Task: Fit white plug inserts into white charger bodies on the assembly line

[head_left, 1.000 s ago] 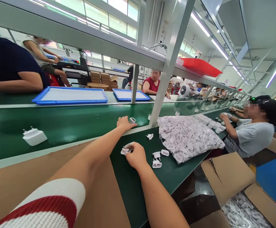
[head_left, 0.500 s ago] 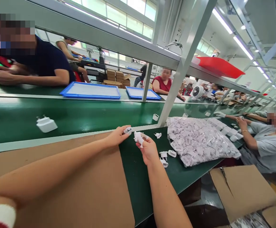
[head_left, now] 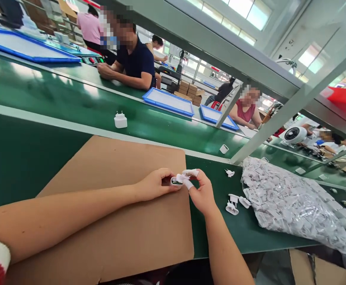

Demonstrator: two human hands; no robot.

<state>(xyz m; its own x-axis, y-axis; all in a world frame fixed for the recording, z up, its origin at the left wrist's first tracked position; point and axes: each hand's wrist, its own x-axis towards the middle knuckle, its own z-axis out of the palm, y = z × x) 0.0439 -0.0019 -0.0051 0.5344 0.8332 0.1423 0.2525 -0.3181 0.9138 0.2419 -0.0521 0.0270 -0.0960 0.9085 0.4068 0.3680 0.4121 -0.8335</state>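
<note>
My left hand (head_left: pixel 156 184) is closed around a white charger housing (head_left: pixel 174 182), its open end turned toward my right hand. White covers wrap the thumb and finger of my right hand (head_left: pixel 204 193), which pinch a small white plug end piece (head_left: pixel 181 177) right at the housing's opening. Whether the piece is seated in the housing I cannot tell. Both hands are over the right edge of a cardboard sheet (head_left: pixel 116 166). To the right, several loose plug end pieces (head_left: pixel 232 208) with pins lie on the green bench.
A clear bag of white plug pieces (head_left: pixel 291 198) fills the right side of the bench. Beyond a pale rail, the green belt (head_left: pixel 83 99) carries a pinned charger (head_left: pixel 121 120) and a white housing (head_left: pixel 224 149). A slanted metal post (head_left: pixel 268 124) rises near the bag. Co-workers sit across the belt.
My hands, apart before, have come together, bringing the plug end piece to the housing's opening. The view has turned left and tilted, so the scene sits further right.
</note>
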